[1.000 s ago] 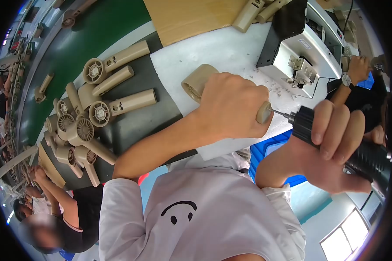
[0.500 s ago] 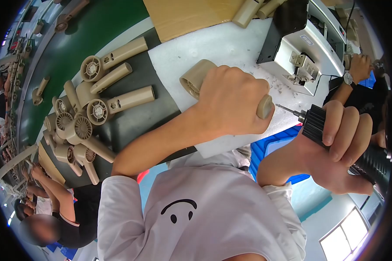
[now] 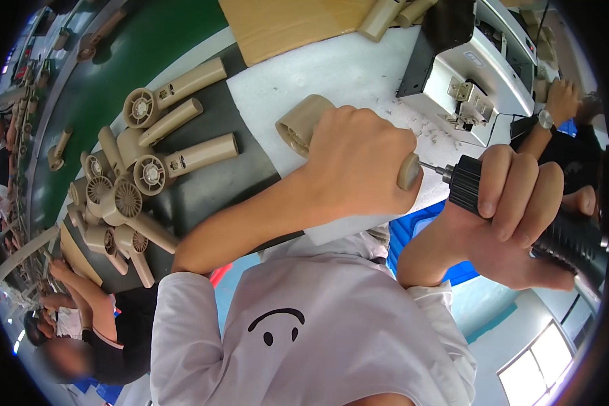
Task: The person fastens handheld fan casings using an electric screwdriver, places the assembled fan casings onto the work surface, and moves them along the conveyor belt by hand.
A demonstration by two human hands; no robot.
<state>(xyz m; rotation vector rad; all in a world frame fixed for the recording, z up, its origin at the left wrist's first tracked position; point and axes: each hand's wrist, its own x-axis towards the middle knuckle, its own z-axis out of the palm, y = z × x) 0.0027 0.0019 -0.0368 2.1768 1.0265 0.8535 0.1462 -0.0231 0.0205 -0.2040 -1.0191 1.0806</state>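
Observation:
My left hand is wrapped around the handle of a beige handheld fan. Its round hollow head sticks out on the far side of my fist, and the handle's end cap shows at the near side; my fingers cover the middle. In my right hand is a black electric screwdriver, held level and pointing left. The thin bit reaches the end of the fan handle and appears to touch it.
Several beige fans lie piled on the dark mat at left. A white foam sheet with scattered screws lies beneath my left hand. A silver-and-black machine stands at the right back. Co-workers' arms show at both sides.
My right hand has moved the screwdriver left, bringing its bit from a small gap up to the fan handle's end. The left hand has barely moved.

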